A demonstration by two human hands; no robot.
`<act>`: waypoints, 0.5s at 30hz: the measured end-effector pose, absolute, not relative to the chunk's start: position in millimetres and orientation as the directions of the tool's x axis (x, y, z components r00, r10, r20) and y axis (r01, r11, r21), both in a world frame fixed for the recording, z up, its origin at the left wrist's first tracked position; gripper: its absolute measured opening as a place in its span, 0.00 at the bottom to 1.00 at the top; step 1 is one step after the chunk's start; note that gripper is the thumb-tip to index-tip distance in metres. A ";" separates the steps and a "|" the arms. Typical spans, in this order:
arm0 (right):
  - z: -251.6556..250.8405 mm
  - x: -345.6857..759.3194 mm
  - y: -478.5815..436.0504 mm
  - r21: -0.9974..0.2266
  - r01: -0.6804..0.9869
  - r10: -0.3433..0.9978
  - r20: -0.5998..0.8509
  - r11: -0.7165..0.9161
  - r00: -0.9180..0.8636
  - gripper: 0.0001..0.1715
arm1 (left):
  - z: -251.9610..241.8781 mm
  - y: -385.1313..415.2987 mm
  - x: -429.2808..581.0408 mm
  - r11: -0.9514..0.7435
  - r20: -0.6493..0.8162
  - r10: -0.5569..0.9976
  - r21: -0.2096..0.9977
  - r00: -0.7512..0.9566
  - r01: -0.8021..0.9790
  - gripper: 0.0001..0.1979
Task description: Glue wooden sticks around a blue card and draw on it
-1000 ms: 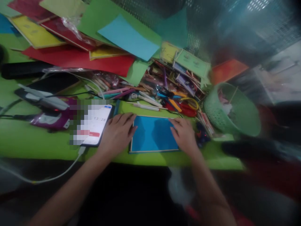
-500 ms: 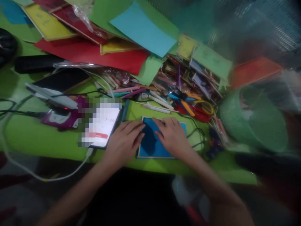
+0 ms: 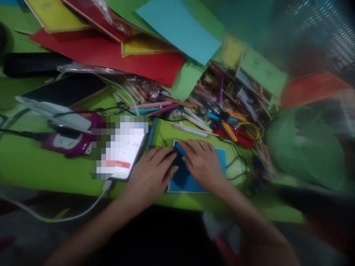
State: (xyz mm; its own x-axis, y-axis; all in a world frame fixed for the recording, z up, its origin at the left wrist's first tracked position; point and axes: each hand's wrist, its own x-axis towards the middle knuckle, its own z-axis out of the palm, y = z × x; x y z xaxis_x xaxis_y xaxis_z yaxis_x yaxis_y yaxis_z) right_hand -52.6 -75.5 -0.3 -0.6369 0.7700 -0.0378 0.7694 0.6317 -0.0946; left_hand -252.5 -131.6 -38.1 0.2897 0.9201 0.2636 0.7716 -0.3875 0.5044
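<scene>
A blue rectangular panel (image 3: 185,186) edged with thin pale sticks lies flat near the table's front edge. My left hand (image 3: 155,170) reaches over its left border, fingers stretched out and thumb apart from them. On the panel's upper part rests my right hand (image 3: 203,162), its index fingertip near the top left corner and its thumb apart from the index finger. Both sets of fingertips are close together at that corner. Whether a small piece lies under them, I cannot make out. Left of my left hand lies a lit phone (image 3: 130,155) with a cable plugged in.
Behind my hands lie a white pen (image 3: 191,130), orange-handled pliers (image 3: 229,132) and yellow-handled scissors (image 3: 251,129). A green basin (image 3: 302,147) stands to the right. A purple power strip (image 3: 69,142) is at left. Red (image 3: 111,59) and light-blue sheets (image 3: 180,29) cover the back.
The camera view has shifted a little, so most things sit lower or farther right. My right index fingertip has slid left along the panel's top edge, closer to the left fingertips.
</scene>
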 end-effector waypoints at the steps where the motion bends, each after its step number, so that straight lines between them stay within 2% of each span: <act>1: -0.4 -53.2 -76.0 -0.093 0.769 0.769 -0.040 0.633 -0.638 0.26 | -38.0 -131.9 -252.5 -0.384 0.258 0.922 0.508 0.288 0.771 0.17; 8: 0.4 -55.8 -77.6 -0.060 0.770 0.769 -0.042 0.636 -0.638 0.26 | -38.0 -131.0 -252.9 -0.391 0.254 0.919 0.495 0.301 0.776 0.18; 15: 0.4 -46.6 -78.2 -0.114 0.770 0.771 -0.044 0.628 -0.635 0.29 | -38.1 -129.0 -253.7 -0.413 0.279 0.907 0.456 0.315 0.788 0.19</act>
